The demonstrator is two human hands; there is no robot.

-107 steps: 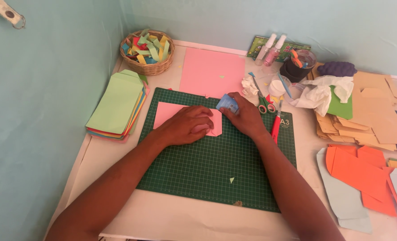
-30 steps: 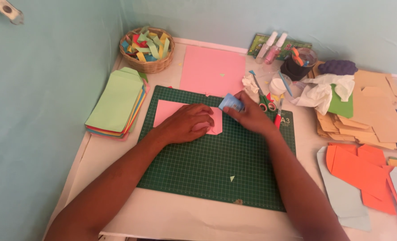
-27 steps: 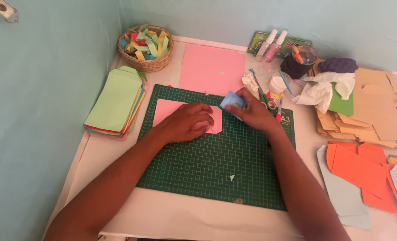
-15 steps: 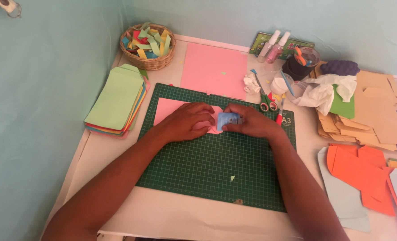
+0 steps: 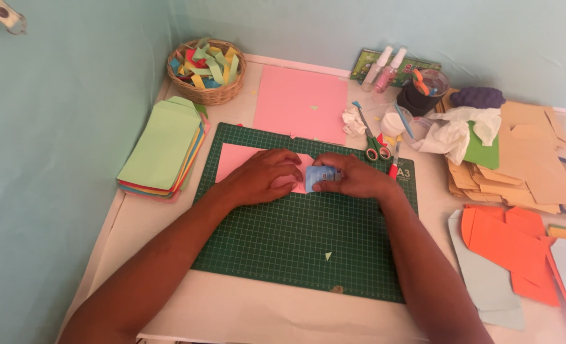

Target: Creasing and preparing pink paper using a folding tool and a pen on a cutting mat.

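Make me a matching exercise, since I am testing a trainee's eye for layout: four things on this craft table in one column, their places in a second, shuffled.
Things:
1. wicker basket of paper strips
2. stack of coloured envelopes
3. small blue paper
4. orange paper pieces

Places:
A. between the left hand and the right hand, on the cutting mat
B. right of the mat, near edge
C. far left corner of the table
D. left of the mat

Pairs: 1-C, 2-D, 3-A, 4-B
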